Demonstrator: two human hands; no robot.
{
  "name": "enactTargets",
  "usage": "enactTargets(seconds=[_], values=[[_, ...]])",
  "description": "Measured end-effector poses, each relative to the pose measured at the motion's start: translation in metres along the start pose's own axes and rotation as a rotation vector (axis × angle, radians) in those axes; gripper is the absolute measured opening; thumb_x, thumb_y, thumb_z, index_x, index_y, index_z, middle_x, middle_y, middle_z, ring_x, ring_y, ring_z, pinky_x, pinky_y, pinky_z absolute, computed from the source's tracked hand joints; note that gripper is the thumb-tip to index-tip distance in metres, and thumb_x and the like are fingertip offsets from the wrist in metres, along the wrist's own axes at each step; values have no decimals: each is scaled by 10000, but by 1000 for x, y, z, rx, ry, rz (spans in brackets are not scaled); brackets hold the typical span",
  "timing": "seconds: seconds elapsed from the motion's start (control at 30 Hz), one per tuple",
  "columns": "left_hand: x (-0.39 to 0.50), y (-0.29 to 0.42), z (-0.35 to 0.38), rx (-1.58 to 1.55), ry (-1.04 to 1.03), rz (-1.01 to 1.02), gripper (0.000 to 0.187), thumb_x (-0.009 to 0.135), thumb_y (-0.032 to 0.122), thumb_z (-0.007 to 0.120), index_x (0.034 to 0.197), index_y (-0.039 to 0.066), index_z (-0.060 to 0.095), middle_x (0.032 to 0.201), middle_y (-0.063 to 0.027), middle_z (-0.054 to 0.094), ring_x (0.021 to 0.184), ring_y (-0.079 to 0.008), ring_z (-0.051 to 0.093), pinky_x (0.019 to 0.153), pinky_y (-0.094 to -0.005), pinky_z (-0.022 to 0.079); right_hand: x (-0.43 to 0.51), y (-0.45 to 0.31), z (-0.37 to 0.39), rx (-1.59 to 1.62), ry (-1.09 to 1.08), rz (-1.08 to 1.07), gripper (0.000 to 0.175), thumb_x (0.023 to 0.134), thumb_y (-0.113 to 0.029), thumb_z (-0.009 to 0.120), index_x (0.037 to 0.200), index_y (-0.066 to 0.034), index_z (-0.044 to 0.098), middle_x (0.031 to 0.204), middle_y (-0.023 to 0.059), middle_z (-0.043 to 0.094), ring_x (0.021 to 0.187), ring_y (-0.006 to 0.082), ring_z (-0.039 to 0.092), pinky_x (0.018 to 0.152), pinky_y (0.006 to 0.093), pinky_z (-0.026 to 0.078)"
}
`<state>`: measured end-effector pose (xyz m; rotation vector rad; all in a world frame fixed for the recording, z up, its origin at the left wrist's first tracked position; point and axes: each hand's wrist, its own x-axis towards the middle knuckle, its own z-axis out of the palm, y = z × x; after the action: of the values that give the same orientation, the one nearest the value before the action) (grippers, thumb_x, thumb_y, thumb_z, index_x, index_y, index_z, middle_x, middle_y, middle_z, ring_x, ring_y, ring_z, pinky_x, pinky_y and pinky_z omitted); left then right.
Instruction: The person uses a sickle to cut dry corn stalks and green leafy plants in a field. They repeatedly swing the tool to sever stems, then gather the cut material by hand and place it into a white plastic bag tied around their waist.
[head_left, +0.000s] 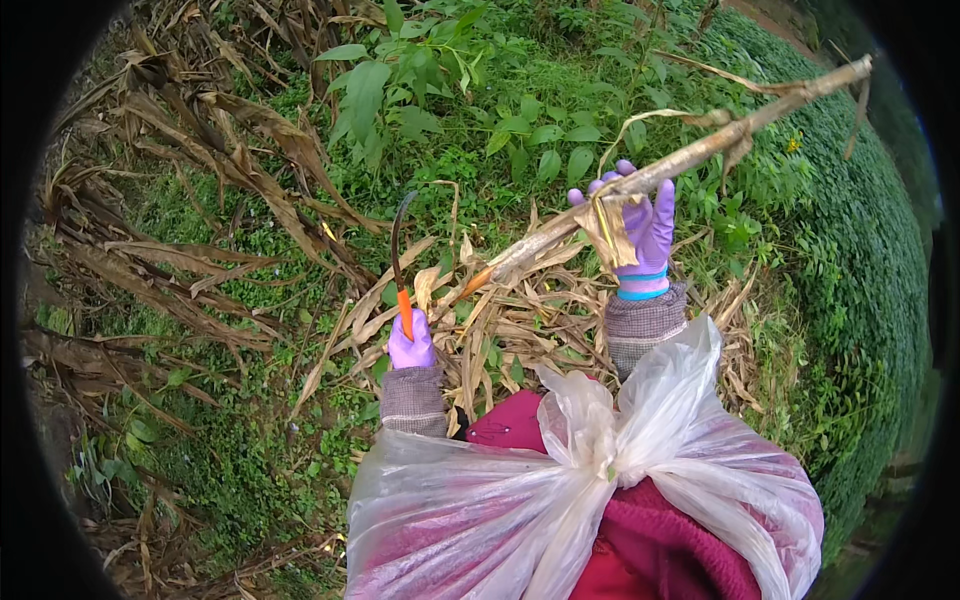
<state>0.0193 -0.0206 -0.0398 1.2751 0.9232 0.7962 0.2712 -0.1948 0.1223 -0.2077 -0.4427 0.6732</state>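
Note:
My left hand (411, 341), in a purple glove, is closed around the orange handle of a sickle (397, 240), its dark curved blade pointing up. My right hand (637, 221), in a matching glove with a blue cuff edge, has its palm up and fingers spread. Across its fingers runs a long dry stalk (690, 156), apparently maize, slanting from lower left to upper right; whether it rests on the hand or is just above it cannot be told. A torn dry husk (606, 229) hangs from the stalk over the palm. The stalk's lower end is near the dry leaves between my hands.
Dry leaves and stalks (525, 322) lie heaped on the ground before me. More withered maize plants (225, 157) lean at the left. Green leafy weeds (547, 135) grow ahead, with dense foliage (862, 247) at the right. Knotted translucent plastic (600, 450) covers my red clothing.

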Motion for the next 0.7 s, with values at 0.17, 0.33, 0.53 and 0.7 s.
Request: enactTargets(seconds=[0.17,0.33,0.53,0.7], values=[[10,-4,-29,306,79,144,330,883,293,583,1037,1,584,807,-58,599,701,-135,559,663,-285,459,-4,-5,-12,58,-187,55,467,957,-440,394,775,-57,590,518,-25,340,424,108,308,497,312,384],[-6,112,-17,-76,234,426,344,889,219,584,1134,-13,520,850,-52,558,736,-94,532,626,-215,449,-5,0,-17,35,-100,-150,485,948,-458,402,696,-88,587,464,-43,295,378,106,242,449,309,328],[-36,107,27,223,94,854,225,913,230,494,1022,36,529,695,-124,572,579,-245,567,548,-314,486,-1,8,-6,-37,-99,-254,524,945,-488,396,667,-84,579,450,-32,293,378,113,255,431,318,340],[-71,-33,31,838,-356,72,359,880,357,540,1098,72,541,858,-245,615,815,-423,604,719,-481,472,-22,16,-23,-242,54,-203,520,954,-489,389,616,-104,483,446,-26,309,341,103,274,364,278,303]])
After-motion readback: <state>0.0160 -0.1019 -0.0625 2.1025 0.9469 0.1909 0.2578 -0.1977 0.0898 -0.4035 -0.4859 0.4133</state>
